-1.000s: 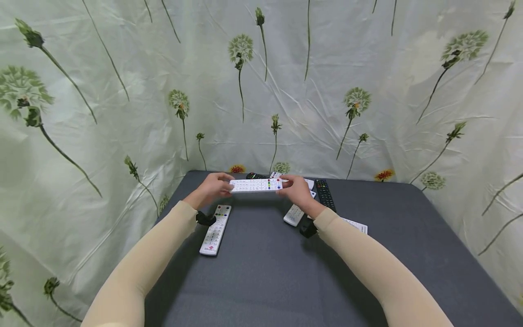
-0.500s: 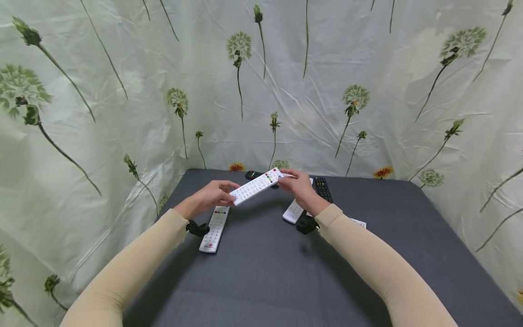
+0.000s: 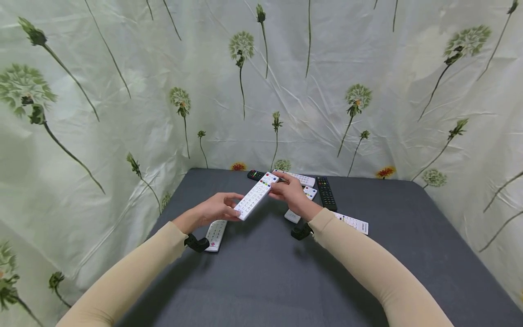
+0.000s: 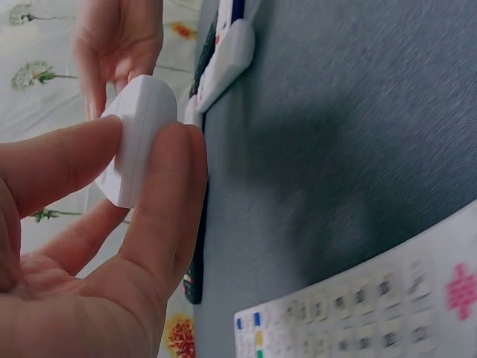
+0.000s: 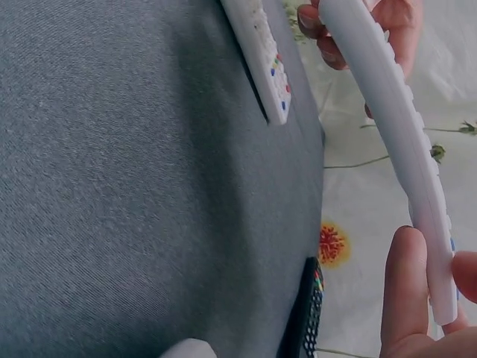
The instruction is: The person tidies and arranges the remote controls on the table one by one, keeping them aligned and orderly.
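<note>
Room lies beneath the held remote [image 3: 257, 196]; other remotes [image 3: 326, 193] obstruct the tabletop [image 3: 261, 277] farther back.

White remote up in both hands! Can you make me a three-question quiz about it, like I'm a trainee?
1. What two things grip the remote?
2. True or false: the remote is lying flat on the table.
3. Which hand is at the end with the coloured buttons? A: left. B: right.

Key:
1. The left hand and the right hand.
2. False; it is held above the table.
3. B.
</note>
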Motion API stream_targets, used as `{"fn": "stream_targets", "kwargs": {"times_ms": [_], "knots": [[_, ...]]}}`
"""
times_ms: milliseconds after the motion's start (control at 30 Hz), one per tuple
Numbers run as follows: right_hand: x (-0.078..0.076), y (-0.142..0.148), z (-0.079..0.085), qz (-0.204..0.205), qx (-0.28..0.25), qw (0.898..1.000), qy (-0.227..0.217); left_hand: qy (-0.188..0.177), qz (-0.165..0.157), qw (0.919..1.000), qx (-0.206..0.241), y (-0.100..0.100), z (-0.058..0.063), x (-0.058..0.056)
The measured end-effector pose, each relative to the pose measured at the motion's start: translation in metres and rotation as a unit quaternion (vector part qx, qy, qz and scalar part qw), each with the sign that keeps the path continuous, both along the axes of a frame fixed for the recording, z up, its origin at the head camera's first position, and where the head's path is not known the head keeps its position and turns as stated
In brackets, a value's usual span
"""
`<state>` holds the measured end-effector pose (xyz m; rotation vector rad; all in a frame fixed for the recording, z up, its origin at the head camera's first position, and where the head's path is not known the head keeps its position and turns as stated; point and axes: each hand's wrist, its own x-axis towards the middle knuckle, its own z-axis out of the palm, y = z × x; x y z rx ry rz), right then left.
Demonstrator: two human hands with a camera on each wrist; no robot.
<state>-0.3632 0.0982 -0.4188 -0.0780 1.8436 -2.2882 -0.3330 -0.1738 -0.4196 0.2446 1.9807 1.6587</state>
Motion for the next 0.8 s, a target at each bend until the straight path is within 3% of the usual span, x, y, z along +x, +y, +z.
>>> {"fn": "stream_targets", "kwargs": {"times_ms": [300,567,667,800], "knots": [[0.007,-0.017,-0.013,0.029,0.020,0.999,0.004,-0.015,0.013,0.9996,0.022,0.000,-0.012,0.023],[0.013,-0.030,-0.026,0.037,0.024,0.999,-0.019,0.016,0.071,0.9969,-0.030,0.007,-0.018,0.047],[0.015,-0.034,-0.033,0.042,0.018,0.999,-0.023,0.063,0.111,0.9890,-0.076,0.015,-0.024,0.060],[0.018,-0.039,-0.039,0.053,0.019,0.998,-0.026,0.157,0.143,0.9632,-0.165,0.022,-0.031,0.079]]}}
